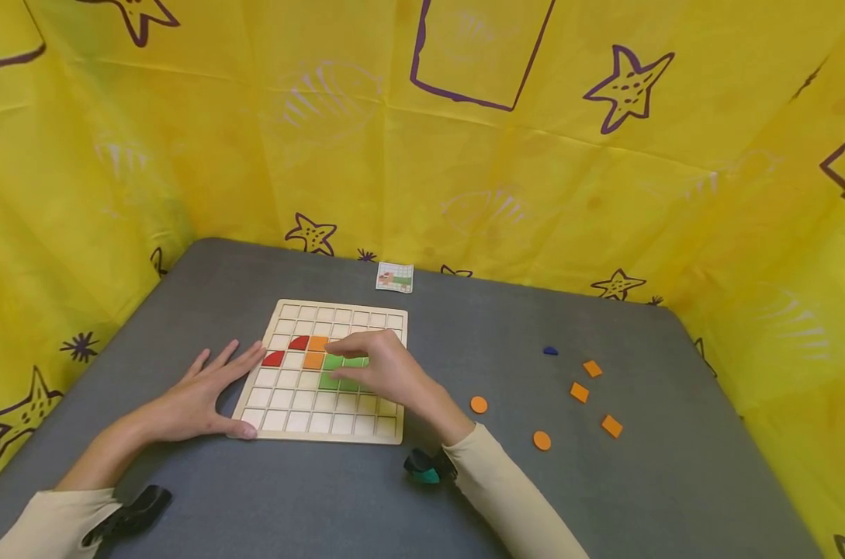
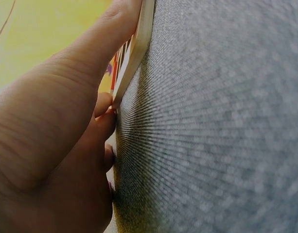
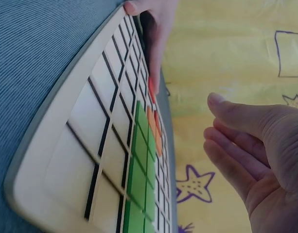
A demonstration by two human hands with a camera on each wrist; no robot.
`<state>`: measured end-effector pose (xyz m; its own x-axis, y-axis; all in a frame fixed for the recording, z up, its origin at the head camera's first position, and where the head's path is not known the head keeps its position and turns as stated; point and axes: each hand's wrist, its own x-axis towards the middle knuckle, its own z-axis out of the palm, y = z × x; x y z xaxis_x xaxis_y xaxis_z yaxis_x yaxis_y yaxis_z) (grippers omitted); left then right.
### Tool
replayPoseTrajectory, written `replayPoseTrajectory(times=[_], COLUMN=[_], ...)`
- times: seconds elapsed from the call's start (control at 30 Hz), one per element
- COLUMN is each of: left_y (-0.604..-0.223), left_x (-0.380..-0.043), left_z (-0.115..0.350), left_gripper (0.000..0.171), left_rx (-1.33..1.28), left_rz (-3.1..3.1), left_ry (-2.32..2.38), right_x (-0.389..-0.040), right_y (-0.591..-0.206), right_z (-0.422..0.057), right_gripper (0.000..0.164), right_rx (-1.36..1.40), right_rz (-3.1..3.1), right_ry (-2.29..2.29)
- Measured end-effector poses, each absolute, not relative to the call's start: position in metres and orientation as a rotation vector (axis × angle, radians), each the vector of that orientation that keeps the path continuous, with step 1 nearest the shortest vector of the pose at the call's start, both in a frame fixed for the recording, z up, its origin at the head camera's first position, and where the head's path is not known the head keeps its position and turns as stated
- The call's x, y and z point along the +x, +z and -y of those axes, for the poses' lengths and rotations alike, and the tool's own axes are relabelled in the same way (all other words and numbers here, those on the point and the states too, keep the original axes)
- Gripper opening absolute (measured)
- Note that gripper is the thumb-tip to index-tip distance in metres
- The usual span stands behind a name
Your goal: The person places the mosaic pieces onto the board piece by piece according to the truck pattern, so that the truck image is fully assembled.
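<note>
A pale wooden grid board (image 1: 296, 421) lies on the grey table. My left hand (image 1: 192, 400) spreads along its left side, with the index fingertip at the edge and the thumb at the near left corner. Above the board hovers my right hand (image 1: 397, 371), thumb and bent fingers apart; the right wrist view shows nothing between them. Beneath it sit green squares (image 1: 329, 380), partly hidden by that hand. Two orange squares (image 1: 313, 360) are set in the grid beside the green ones. Red quarter-circle pieces (image 1: 273, 358) occupy two cells farther left.
Loose pieces lie to the right: orange discs (image 1: 479, 404), several orange squares (image 1: 611, 425) and a small dark blue half-round piece (image 1: 551, 351). Behind the board is a small picture card (image 1: 395, 277). Yellow patterned cloth (image 1: 506, 171) hangs around the table's back and sides.
</note>
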<state>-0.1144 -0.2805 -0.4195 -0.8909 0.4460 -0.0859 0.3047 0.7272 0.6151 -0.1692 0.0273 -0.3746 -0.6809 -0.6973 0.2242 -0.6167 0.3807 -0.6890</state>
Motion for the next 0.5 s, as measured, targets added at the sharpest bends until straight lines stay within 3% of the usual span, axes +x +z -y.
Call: replayPoseTrajectory(times=[0.5], left_y=[-0.420], left_x=[-0.115], left_z=[0.280], left_gripper=[0.119], left_rx=[0.575], left_rz=[-2.706], left_ry=[0.887], right_x=[-0.175], right_y=[-0.385], right_z=[-0.068], right_gripper=[0.035], right_rx=[-1.119], right_rz=[-2.521], right_ry=[-1.376])
